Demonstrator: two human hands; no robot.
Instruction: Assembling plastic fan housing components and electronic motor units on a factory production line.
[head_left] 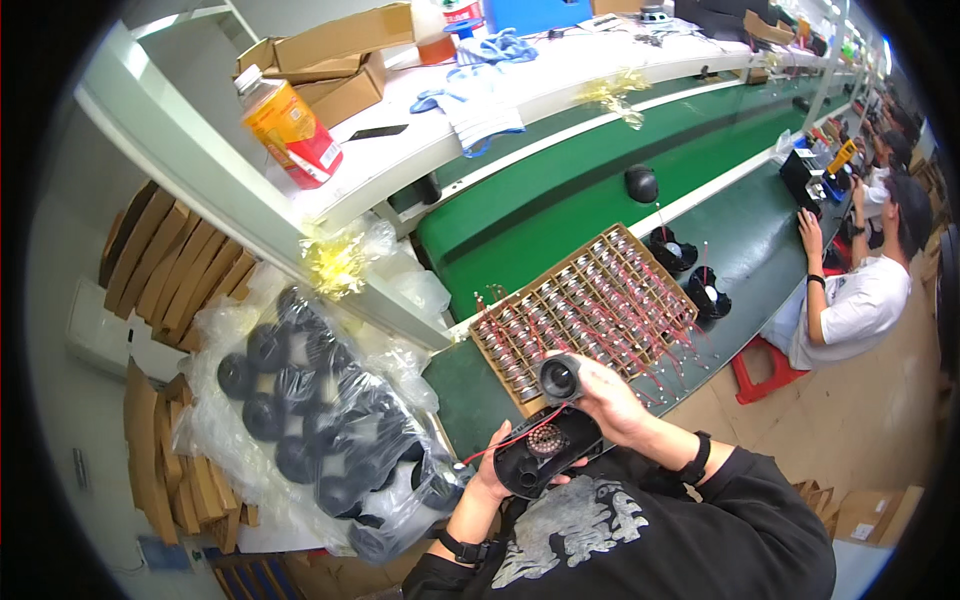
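My left hand (489, 470) grips a hollow black plastic housing (520, 468), tilted in front of my chest. Inside it shows a round brownish part with a ring of beads or holes. A thin red wire runs across the opening and out past my left fingers. Just above the housing, my right hand (613, 402) is closed on a short round black part (559, 379) with a grey rim and a dark hollow face. Right beyond both hands lies a cardboard grid tray (487, 345) with rows of small metal cylinders and red wires.
Black domed parts (268, 348) lie under clear plastic at my left. Two open black housings (708, 296) sit beyond the tray, and a black dome (641, 183) rests on the green conveyor belt (540, 200). A co-worker (850, 300) sits at right near a red stool (762, 370).
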